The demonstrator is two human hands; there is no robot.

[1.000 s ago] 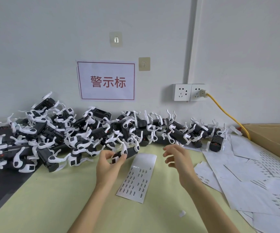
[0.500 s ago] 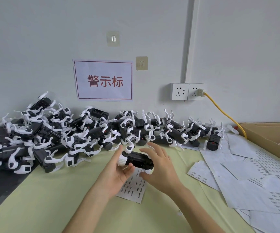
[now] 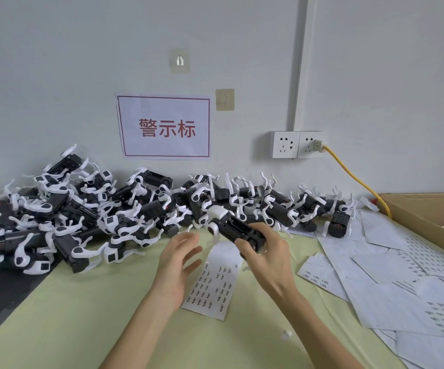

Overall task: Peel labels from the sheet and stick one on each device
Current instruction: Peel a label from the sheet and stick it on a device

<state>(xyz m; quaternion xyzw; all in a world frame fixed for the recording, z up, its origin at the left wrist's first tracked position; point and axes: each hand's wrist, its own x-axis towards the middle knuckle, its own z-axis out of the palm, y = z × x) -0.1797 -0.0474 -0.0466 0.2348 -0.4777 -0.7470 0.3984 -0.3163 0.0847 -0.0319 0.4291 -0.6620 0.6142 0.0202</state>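
The right hand [image 3: 264, 258] grips a black device [image 3: 238, 230] with white clips, its fingers curled round the body, holding it raised above the far end of the label sheet [image 3: 216, 282]. The left hand [image 3: 179, 258] hovers just left of that device with fingers loosely spread, holding nothing and partly covering the sheet's left edge. The label sheet lies flat on the pale green table [image 3: 82, 315] with rows of small dark labels on it. Beyond the sheet, a long pile of devices [image 3: 87, 211] runs along the wall. Right of the sheet lie spent backing sheets [image 3: 391, 267], overlapping. Further right of the sheet is a cardboard box [image 3: 426, 211]; a few white-and-black parts show inside at its right edge, too cropped to identify.
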